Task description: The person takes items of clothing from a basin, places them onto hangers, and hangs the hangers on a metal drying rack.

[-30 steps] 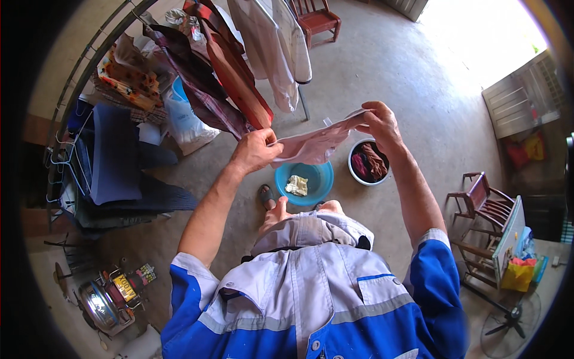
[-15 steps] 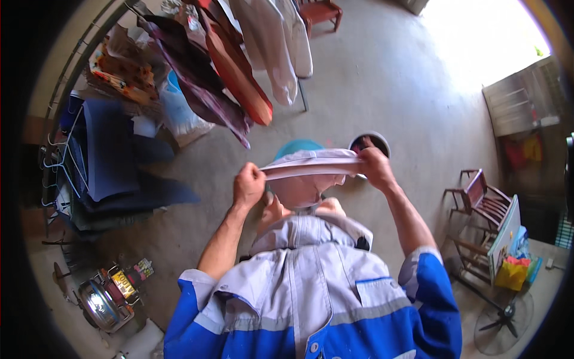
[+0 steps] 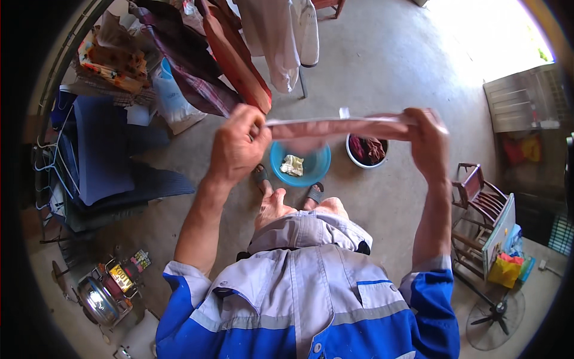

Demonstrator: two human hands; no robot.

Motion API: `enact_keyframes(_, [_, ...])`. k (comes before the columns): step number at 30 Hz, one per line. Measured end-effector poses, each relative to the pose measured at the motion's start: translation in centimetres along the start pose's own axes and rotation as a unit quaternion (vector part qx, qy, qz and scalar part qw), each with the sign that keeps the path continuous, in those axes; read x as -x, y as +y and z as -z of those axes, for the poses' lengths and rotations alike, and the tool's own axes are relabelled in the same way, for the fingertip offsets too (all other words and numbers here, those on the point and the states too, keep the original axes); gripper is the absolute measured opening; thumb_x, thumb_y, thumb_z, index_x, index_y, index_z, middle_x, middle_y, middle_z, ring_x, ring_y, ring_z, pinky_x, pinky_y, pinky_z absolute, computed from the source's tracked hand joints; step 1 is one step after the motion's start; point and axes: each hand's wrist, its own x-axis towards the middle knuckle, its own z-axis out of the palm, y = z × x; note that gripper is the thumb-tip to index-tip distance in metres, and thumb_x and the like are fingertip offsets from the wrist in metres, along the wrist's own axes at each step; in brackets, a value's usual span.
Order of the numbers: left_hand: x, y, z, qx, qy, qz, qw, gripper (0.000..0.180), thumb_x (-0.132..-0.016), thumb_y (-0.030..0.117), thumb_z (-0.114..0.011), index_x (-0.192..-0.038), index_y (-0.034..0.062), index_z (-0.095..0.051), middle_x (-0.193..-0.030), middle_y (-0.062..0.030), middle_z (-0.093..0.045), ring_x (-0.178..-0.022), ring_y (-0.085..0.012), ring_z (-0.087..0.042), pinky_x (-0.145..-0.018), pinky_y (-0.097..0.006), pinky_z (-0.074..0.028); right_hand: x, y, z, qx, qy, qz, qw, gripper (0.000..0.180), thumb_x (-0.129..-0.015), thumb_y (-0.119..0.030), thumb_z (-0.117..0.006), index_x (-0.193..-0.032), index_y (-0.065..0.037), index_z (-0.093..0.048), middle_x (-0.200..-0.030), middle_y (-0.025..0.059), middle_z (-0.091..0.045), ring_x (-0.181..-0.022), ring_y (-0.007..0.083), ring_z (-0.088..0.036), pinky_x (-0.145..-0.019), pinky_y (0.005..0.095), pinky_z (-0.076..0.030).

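A pale pink garment [image 3: 341, 128] is stretched taut by its band between both hands, a small white tag standing up from its top edge. My left hand [image 3: 239, 145] is closed around the left end, and my right hand [image 3: 429, 140] grips the right end. The cloth below the band is blurred. Beneath it, on the floor, a turquoise basin [image 3: 320, 170] holds a crumpled pale yellow-white cloth [image 3: 292, 166]. To its right stands a white-rimmed bucket [image 3: 366, 166] with dark red and purple cloth [image 3: 369, 149] inside.
Clothes, including a reddish-brown one [image 3: 236, 57], hang from a rack at upper left. Dark blue fabric [image 3: 104, 149] and hangers [image 3: 55, 164] are at left. A wooden chair [image 3: 478, 188] and a fan [image 3: 496, 317] stand at right; a motorbike [image 3: 104, 296] stands lower left.
Both hands have risen and moved farther apart, pulling the garment's band wider. The basin and bucket, partly covered before, now show more fully.
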Motion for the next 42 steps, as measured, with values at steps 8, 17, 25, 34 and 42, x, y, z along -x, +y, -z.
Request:
enact_keyframes(8, [11.8,-11.9,-11.1,-0.184,-0.357,-0.012,0.916,0.02,-0.081,0.021,-0.065,-0.095,0.0065,-0.062,-0.094,-0.0231,-0.066,-0.088,-0.0428,-0.066,-0.076,-0.056,-0.052,15.8,9.9,-13.8,0.174,-0.55,-0.075,0.814,0.027,-0.086,-0.028,-0.065,-0.086,-0.001,-0.07,-0.088,0.0249,-0.068,-0.088,0.0416,-0.067,-0.08,0.048,-0.054])
enact_keyframes(17, [12.4,-9.8,-8.7,0.064,-0.227,0.132,0.963,0.011,-0.08,0.007,-0.062,-0.076,0.001,-0.054,-0.07,-0.0156,-0.058,-0.067,-0.0351,-0.062,-0.061,-0.043,-0.049,17.5,8.1,-8.8,-0.062,-0.26,-0.179,0.947,0.02,-0.081,-0.001,-0.059,-0.097,-0.003,-0.07,-0.092,0.0195,-0.066,-0.091,0.0379,-0.065,-0.081,0.043,-0.054])
enact_keyframes(25, [9.6,-8.5,-8.0,0.052,-0.19,0.174,0.965,0.013,-0.082,0.007,-0.065,-0.077,-0.0001,-0.055,-0.07,-0.0114,-0.062,-0.06,-0.0189,-0.062,-0.056,-0.035,-0.05,16.4,6.2,-8.0,-0.11,-0.177,-0.259,0.943,0.02,-0.083,0.0,-0.06,-0.102,-0.001,-0.067,-0.097,0.0186,-0.067,-0.094,0.0339,-0.067,-0.084,0.039,-0.054])
enact_keyframes(34, [13.4,-10.5,-8.3,0.133,-0.079,0.26,0.953,0.008,-0.087,0.001,-0.062,-0.091,-0.0002,-0.056,-0.09,-0.0058,-0.069,-0.068,-0.0097,-0.062,-0.062,-0.027,-0.054,20.3,2.0,-9.0,-0.41,-0.105,-0.309,0.852,0.024,-0.09,0.01,-0.054,-0.111,0.002,-0.062,-0.104,0.0076,-0.062,-0.102,0.0171,-0.063,-0.092,0.0304,-0.051])
enact_keyframes(42, [15.3,-13.0,-10.7,0.508,0.057,0.492,0.705,0.012,-0.102,0.011,-0.043,-0.111,0.005,-0.046,-0.113,-0.0156,-0.061,-0.1,-0.0265,-0.066,-0.092,-0.042,-0.057,22.9,-0.4,-11.7,-0.709,-0.039,-0.405,0.576,0.023,-0.098,-0.001,-0.051,-0.119,0.004,-0.057,-0.113,0.0114,-0.064,-0.108,0.0181,-0.062,-0.096,0.0319,-0.05])
